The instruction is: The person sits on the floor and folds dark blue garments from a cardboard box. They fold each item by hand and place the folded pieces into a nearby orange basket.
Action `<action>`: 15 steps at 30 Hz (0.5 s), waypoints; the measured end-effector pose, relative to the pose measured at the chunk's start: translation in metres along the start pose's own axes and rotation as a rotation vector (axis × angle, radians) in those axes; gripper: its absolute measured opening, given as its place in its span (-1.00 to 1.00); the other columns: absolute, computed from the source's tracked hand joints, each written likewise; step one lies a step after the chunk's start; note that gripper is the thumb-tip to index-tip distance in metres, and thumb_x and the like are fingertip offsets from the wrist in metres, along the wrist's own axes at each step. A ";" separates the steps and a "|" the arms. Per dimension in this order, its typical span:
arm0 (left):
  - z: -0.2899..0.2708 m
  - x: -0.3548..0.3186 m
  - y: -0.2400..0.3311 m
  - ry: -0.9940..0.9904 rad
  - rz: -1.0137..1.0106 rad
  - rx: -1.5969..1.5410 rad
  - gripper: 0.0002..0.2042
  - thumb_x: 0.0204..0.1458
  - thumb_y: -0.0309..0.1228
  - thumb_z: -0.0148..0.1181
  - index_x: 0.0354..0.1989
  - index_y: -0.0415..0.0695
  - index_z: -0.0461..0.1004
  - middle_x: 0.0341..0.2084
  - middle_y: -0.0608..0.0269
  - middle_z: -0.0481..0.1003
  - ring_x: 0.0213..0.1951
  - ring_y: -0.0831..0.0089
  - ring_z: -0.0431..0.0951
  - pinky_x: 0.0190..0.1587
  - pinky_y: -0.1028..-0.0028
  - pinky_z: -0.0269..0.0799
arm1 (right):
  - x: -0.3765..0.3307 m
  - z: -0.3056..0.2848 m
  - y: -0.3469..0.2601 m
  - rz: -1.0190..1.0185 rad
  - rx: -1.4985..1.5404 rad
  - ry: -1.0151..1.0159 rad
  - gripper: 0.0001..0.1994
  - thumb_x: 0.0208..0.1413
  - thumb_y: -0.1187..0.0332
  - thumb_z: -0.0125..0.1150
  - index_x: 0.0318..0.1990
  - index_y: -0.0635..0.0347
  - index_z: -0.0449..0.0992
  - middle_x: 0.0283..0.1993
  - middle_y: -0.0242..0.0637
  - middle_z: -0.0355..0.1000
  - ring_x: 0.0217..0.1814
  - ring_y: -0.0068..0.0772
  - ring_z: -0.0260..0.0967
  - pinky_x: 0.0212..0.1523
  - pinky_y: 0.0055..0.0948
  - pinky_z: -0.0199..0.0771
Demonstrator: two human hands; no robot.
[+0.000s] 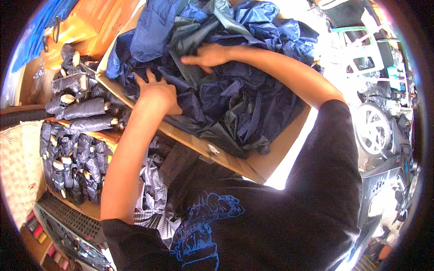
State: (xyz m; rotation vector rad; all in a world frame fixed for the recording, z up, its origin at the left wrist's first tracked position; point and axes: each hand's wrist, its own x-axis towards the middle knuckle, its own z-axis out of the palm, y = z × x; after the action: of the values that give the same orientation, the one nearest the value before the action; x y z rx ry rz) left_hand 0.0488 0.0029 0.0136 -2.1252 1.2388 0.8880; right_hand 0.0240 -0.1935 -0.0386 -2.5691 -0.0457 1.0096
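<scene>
A cardboard box in front of me is heaped with crumpled navy-blue cloth, thin and slightly shiny. Dark grey-green pieces are mixed into the heap. My left hand rests on the navy cloth by the box's near left side, its fingers spread. Farther in, my right hand lies over a grey-green fold. One of its fingers stretches out to the left and another points down, apart from it. The remaining fingers of that hand are hidden.
Left of the box lie rolled black bundles with pale ends, like folded umbrellas. Several more fill a lower box. A woven basket stands at the far left. Orange packaging is behind. A white spoked wheel is at the right.
</scene>
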 end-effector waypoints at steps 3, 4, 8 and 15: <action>0.008 0.002 0.004 0.054 0.123 0.024 -0.24 -0.18 0.00 0.34 0.25 -0.01 0.30 0.17 -0.10 0.31 0.20 -0.16 0.27 0.21 -0.21 0.11 | 0.012 0.008 -0.014 -0.065 0.653 0.329 -0.35 0.28 -0.18 -0.31 -0.14 0.25 0.54 -0.25 -0.12 0.54 -0.18 -0.15 0.49 0.01 -0.35 0.40; 0.010 0.002 0.004 0.069 0.122 -0.042 -0.21 -0.19 -0.01 0.35 0.28 0.02 0.23 0.16 -0.11 0.32 0.19 -0.13 0.30 0.20 -0.14 0.15 | 0.017 0.011 -0.014 -0.074 0.816 0.381 -0.43 0.30 -0.10 -0.24 0.05 0.24 0.45 -0.14 -0.06 0.52 -0.16 -0.15 0.49 -0.02 -0.36 0.41; 0.004 0.002 0.002 0.102 0.049 -0.192 -0.03 -0.21 -0.01 0.38 0.40 0.06 -0.03 0.14 -0.07 0.35 0.14 -0.02 0.38 0.18 0.10 0.27 | 0.025 0.018 0.004 -0.391 0.299 0.420 -0.49 0.29 0.08 -0.08 0.31 0.06 0.15 0.12 0.05 0.37 0.06 -0.01 0.40 0.10 -0.22 0.34; 0.007 0.011 0.001 0.179 -0.181 -0.069 0.10 -0.28 0.11 0.39 0.40 -0.15 -0.06 0.18 0.10 0.35 0.19 0.10 0.34 0.21 0.11 0.21 | -0.001 0.027 0.046 -0.012 -0.277 0.073 -0.35 0.24 -0.14 -0.18 0.37 0.03 0.07 0.33 0.09 0.15 0.38 0.08 0.08 0.36 -0.11 0.06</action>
State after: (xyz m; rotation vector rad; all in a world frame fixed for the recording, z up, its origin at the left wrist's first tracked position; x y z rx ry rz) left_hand 0.0503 0.0017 0.0012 -2.3715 1.0908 0.6844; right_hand 0.0005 -0.2273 -0.0724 -2.8486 -0.1937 0.9634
